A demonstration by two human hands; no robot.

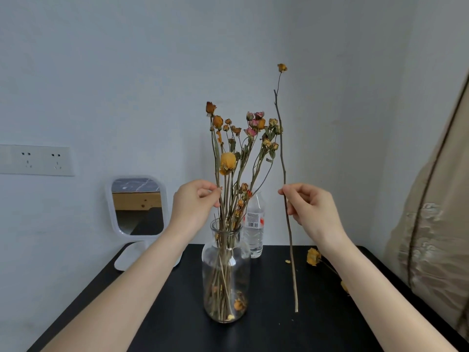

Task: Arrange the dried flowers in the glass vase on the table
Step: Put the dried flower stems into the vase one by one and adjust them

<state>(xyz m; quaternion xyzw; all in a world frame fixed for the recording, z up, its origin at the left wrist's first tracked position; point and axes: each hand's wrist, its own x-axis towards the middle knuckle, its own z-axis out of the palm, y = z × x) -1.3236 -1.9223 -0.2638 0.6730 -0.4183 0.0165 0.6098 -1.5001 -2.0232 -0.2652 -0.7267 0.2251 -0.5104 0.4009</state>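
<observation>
A clear glass vase (225,273) stands in the middle of the black table (177,313). Several dried flowers (236,153) with orange, yellow and pink heads rise from it. My left hand (195,201) pinches one of the stems in the vase, just above its neck. My right hand (309,207) holds a long thin single stem (281,148) upright to the right of the vase, with a small orange bud at its top and its lower end hanging just above the table. Another dried yellow flower (313,256) lies on the table behind my right forearm.
A plastic water bottle (255,229) stands right behind the vase. A white standing mirror (138,207) is at the back left, under wall sockets (40,160). Beige fabric (436,237) hangs along the right edge. Small petal crumbs (287,261) lie on the table.
</observation>
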